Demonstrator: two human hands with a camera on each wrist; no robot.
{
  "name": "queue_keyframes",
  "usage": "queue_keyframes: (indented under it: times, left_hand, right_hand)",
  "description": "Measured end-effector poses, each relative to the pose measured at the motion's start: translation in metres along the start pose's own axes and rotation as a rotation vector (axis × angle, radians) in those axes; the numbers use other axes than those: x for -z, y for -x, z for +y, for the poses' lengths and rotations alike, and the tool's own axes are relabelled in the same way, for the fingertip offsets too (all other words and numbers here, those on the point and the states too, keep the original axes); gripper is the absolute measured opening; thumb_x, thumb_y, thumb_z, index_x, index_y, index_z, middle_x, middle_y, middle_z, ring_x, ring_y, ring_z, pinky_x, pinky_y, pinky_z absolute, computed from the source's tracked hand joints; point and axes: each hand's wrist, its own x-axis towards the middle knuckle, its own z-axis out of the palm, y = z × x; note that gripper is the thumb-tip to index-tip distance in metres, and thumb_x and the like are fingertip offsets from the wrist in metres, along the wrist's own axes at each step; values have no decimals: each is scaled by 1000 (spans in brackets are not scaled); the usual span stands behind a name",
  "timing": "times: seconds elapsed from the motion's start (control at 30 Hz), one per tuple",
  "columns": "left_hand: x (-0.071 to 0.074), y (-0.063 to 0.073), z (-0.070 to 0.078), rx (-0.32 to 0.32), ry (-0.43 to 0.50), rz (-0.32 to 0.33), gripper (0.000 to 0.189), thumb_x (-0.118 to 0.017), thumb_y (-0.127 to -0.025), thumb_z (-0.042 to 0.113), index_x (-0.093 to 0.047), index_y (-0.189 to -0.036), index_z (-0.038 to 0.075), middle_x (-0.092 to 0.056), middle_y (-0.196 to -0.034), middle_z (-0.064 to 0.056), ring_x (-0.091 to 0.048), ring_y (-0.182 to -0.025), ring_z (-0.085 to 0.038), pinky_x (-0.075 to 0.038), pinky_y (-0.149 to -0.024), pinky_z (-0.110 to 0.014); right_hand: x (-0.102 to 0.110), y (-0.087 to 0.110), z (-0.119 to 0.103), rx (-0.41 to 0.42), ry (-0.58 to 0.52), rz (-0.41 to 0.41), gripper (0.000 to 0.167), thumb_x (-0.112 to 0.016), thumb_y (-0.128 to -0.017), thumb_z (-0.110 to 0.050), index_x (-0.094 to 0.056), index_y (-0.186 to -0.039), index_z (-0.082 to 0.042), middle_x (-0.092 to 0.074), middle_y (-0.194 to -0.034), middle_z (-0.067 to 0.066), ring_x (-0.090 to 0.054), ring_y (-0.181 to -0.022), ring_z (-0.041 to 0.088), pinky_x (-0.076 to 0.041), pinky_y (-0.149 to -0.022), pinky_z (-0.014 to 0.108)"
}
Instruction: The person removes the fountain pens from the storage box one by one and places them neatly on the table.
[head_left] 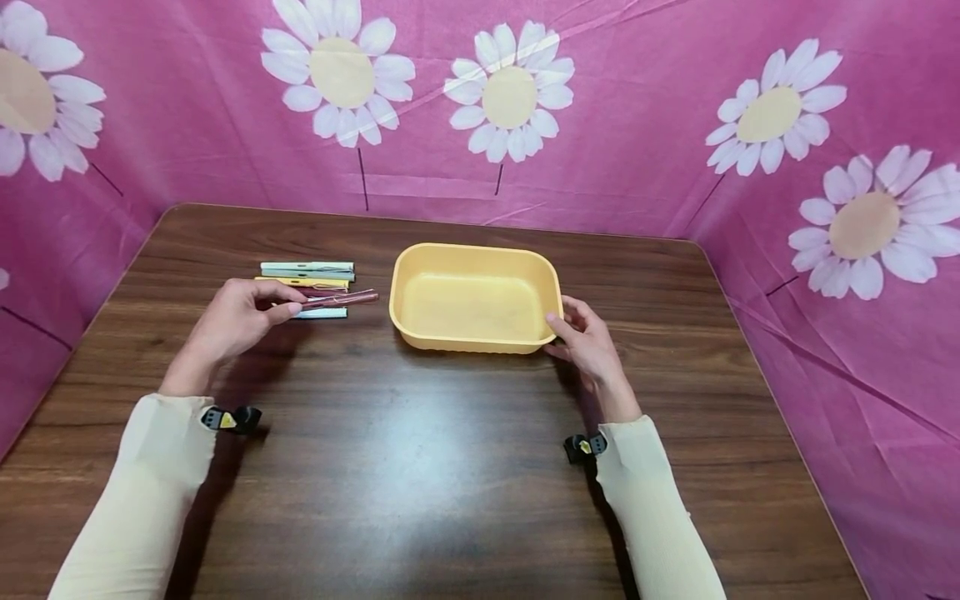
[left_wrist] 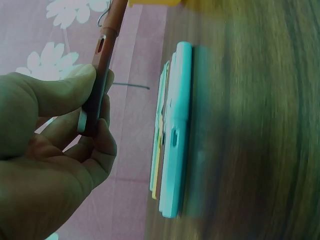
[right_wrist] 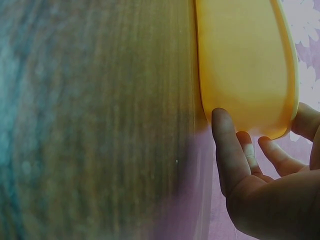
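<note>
My left hand [head_left: 243, 323] pinches a dark red pen [head_left: 351, 298] between thumb and fingers. The left wrist view shows this pen [left_wrist: 103, 60] raised off the table, its wire clip near the top. Just beyond and below lie several more pens in a row: a pale one [head_left: 300, 266], a grey-blue one [head_left: 330, 276], a yellow one [head_left: 288, 283] and a light turquoise one [left_wrist: 178, 132]. At the right end of a yellow plastic tub [head_left: 468, 343], my right hand [head_left: 596, 350] grips the wall, thumb over the rim and fingers outside. The tub's inside shows no contents.
Everything stands on a dark wood-grain table [head_left: 420, 467] with a rounded far edge. Pink cloth [head_left: 600, 167] printed with white daisies hangs behind it and along both sides. The tub sits to the right of the pens, a short gap between them.
</note>
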Motion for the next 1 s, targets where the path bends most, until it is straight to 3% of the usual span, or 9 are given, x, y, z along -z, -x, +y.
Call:
queue_keyframes:
  times: [0.37,0.57,1.0]
  left_hand:
    - [4,5,-11,18,36,-16,16,-71,-97,17,-77,-103,3,-71,-103,-17,-52,-83,-10,-39,-68,-23]
    - [10,10,-25,26,29,-17,15,-71,-97,16,-77,-104,3,-70,-101,-17,-50,-78,-10,-39,-62,-24]
    - [14,9,-46,61,30,-78,14,-70,-97,12,-77,-105,2,-71,-109,-19,-54,-86,3,-42,-75,-16]
  right_hand:
    - [0,0,1,21,-33,-18,52,-59,-104,-12,-41,-152,-4,-48,-139,25,-67,-92,13,-58,-79,30]
    - [1,-1,1,19,-26,-21,53,-59,-104,-13,-41,-152,-4,-48,-141,25,-66,-95,15,-58,-81,30]
    - [1,-1,1,17,-26,-16,52,-59,-104,-13,-42,-152,-5,-50,-134,20,-65,-96,15,-58,-82,32]
